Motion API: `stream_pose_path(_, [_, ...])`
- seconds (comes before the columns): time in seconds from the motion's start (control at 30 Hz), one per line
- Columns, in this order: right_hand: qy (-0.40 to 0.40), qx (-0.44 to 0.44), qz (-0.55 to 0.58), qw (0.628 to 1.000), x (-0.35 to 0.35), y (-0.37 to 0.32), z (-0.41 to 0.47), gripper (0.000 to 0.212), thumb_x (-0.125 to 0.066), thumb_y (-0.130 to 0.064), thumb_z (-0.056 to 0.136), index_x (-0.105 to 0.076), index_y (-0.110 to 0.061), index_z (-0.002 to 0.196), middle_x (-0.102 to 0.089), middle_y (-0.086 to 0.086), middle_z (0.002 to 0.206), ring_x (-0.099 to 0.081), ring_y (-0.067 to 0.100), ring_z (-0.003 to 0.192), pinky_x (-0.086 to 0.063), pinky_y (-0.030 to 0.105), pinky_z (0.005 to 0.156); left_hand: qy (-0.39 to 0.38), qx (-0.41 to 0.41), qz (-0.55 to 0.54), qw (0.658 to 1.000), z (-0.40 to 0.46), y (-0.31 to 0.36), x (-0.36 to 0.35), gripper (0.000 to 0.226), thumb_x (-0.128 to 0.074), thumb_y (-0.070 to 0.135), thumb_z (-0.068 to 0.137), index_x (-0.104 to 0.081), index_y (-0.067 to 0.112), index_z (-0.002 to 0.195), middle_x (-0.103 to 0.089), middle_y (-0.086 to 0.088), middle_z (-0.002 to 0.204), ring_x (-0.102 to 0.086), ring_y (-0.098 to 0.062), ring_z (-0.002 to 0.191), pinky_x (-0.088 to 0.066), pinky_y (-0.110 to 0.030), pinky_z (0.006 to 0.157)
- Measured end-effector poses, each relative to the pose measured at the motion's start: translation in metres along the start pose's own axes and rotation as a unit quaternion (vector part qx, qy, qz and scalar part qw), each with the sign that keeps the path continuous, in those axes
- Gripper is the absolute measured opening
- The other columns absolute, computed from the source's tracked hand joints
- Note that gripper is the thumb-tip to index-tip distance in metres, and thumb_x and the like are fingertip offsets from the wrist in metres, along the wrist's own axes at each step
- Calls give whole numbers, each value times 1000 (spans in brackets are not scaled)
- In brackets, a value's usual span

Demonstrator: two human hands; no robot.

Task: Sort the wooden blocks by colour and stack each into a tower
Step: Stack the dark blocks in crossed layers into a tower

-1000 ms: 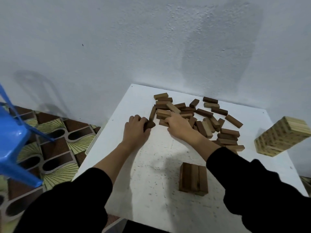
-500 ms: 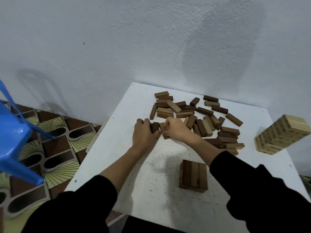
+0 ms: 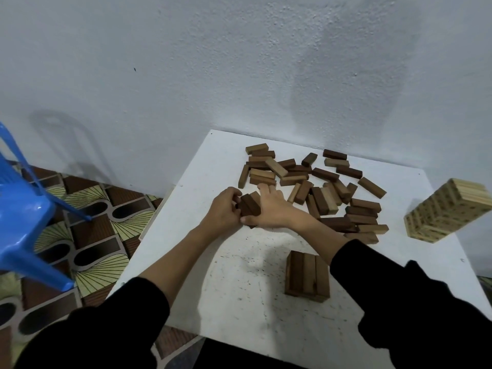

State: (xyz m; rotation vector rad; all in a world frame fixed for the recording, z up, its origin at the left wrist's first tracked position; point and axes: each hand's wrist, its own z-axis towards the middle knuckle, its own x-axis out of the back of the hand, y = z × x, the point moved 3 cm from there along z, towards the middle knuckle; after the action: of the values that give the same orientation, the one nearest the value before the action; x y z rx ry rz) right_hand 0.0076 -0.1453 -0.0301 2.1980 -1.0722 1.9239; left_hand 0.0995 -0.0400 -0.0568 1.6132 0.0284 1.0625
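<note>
Both hands meet at the left-centre of the white table (image 3: 186,262), and between them sits a small bundle of dark brown blocks (image 3: 249,206), smooth rectangular bars of stained wood pressed side by side. The left hand (image 3: 222,210) curls its fingers around the bundle's left side and grips it; the right hand (image 3: 271,207) presses against the right side with the thumb tucked under the near end, its fingers reaching out toward the heap. That loose pile of blocks (image 3: 319,187) spreads across the far half of the table, a jumble of dark and mid-brown bars lying flat at every angle, some overlapping. Nearer the person stands a started brown stack (image 3: 307,279), 3 bars across the top with a lower layer showing beneath. Over at the right edge, a pale wood tower (image 3: 447,209) rises many layers high, fine-grained and light, well apart from the heap. The tabletop is matte white and speckled with small dark scuffs, pushed up against a rough, pale plastered wall (image 3: 239,62). Bare table lies in front of the hands and to their left. Off the left edge, a glossy blue plastic chair (image 3: 18,214) stands on a patterned brown-and-cream floor (image 3: 93,235).
</note>
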Motion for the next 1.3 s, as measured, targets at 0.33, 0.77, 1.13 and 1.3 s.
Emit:
stream_pose_path(0.33, [-14, 29, 5, 999, -2, -2, -6, 97, -73, -16, 70, -12, -17, 146, -37, 8, 136, -30, 29, 123, -42, 39, 91, -25, -20, -13, 999, -5, -10, 8, 65, -75, 9, 73, -45, 10, 131, -45, 3, 122, -44, -13, 104, -36, -5, 74])
stream_pose_path(0.77, [-17, 34, 128, 991, -6, 9, -15, 102, -81, -12, 69, -16, -13, 147, -37, 6, 132, -38, 19, 111, -41, 29, 85, -63, -23, -68, 995, -18, -19, -1, 92, -87, 12, 60, -39, 17, 139, -46, -2, 127, -43, -17, 113, -41, -7, 85])
stream_pose_path(1.13, [-8, 57, 161, 985, -11, 13, -19, 91, -79, -9, 71, -26, -13, 144, -41, 5, 130, -38, 13, 107, -38, 25, 87, -28, -23, -74, 997, -24, -21, 1, 86, -86, 8, 64, -42, 16, 136, -53, 2, 118, -47, -7, 77, -40, -6, 66])
stream_pose_path(1.3, [-13, 36, 195, 980, -12, 16, -20, 96, -80, -6, 71, -21, -16, 146, -37, 5, 133, -42, 14, 104, -41, 18, 74, -29, -33, -78, 996, -25, -21, 1, 88, -87, 10, 62, -41, 17, 137, -53, 0, 119, -47, -8, 77, -41, -7, 68])
